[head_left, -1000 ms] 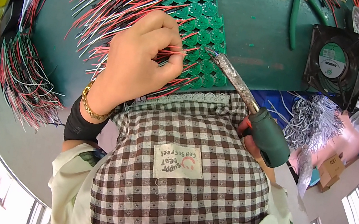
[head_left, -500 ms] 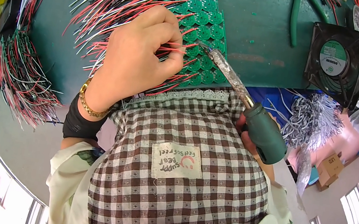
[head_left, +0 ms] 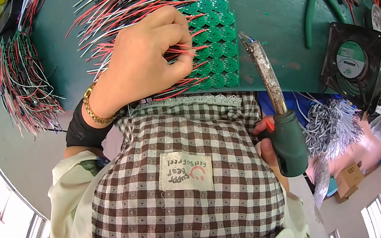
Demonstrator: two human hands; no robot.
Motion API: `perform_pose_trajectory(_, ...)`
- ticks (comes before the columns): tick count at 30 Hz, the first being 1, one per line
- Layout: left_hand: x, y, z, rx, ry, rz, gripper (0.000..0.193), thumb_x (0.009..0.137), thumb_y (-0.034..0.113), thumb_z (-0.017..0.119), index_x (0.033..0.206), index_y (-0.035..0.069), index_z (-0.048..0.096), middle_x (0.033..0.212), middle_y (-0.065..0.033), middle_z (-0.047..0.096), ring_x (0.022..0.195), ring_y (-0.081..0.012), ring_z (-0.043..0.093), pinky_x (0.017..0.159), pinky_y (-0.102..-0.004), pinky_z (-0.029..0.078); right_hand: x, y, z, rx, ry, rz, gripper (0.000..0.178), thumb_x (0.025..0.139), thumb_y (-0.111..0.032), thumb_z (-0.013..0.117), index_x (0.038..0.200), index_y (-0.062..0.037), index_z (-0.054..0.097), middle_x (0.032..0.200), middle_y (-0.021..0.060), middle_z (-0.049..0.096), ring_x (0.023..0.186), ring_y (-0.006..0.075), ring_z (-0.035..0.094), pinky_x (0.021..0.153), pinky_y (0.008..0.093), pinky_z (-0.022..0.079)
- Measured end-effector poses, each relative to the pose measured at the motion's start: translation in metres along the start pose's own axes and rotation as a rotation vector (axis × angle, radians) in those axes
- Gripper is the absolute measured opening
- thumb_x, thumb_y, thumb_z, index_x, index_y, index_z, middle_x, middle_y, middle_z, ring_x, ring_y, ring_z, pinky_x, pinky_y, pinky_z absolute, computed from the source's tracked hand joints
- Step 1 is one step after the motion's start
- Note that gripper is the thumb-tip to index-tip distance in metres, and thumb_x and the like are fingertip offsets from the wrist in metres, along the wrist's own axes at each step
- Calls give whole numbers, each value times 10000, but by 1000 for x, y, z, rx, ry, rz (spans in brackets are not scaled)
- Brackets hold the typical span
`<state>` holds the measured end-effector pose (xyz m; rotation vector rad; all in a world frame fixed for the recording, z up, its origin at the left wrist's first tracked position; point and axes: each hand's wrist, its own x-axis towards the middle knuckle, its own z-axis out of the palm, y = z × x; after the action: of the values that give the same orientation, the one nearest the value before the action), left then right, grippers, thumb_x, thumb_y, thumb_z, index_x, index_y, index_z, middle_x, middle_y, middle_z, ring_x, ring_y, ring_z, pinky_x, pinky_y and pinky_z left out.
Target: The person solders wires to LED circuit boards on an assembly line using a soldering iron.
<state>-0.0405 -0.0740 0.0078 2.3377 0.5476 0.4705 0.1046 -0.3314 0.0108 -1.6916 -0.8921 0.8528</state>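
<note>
**Soldering leads on a green board panel**

The panel of round green circuit boards [head_left: 214, 37] lies on the green bench. The left hand [head_left: 144, 61] pinches red and white wires [head_left: 119, 1] onto it; the right hand [head_left: 267, 142] grips a soldering iron [head_left: 278, 108], tip just beside the panel.

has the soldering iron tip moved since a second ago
Yes, a little. The soldering iron in the right hand has swung its tip left and up, closer to the edge of the green circuit board panel, though not touching it yet.
</note>
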Motion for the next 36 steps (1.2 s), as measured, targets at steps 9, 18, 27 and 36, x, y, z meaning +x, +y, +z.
perform_pose_trajectory(9,4,-1,-20,-23,-46,62,58,770,21,625,824,34,610,809,-81,585,724,-238,591,637,-309,476,-15,26,-12,-87,-177,19,286,822,-205,585,1018,-4,530,813,71,563,679,115,503,606,271,410)
perform_pose_trajectory(18,-18,25,-3,-62,-49,2,163,812,30,613,956,53,542,847,-97,589,642,-274,593,536,-346,472,-39,32,-17,-286,-166,55,242,786,-162,600,972,-14,555,824,43,547,713,125,490,656,243,397)
perform_pose_trajectory(27,-12,15,11,-11,52,-42,94,709,-19,667,750,45,612,728,-42,566,570,-133,527,472,-249,402,-43,24,-14,-149,-184,236,230,762,-52,536,988,-24,566,852,26,547,764,116,491,708,232,400)
perform_pose_trajectory(36,-15,10,14,-9,71,-37,93,693,-42,651,724,27,598,694,-21,561,552,-72,517,419,-196,354,-38,39,-10,-268,-239,54,305,759,-154,595,1018,4,565,843,50,558,739,145,509,659,261,408)
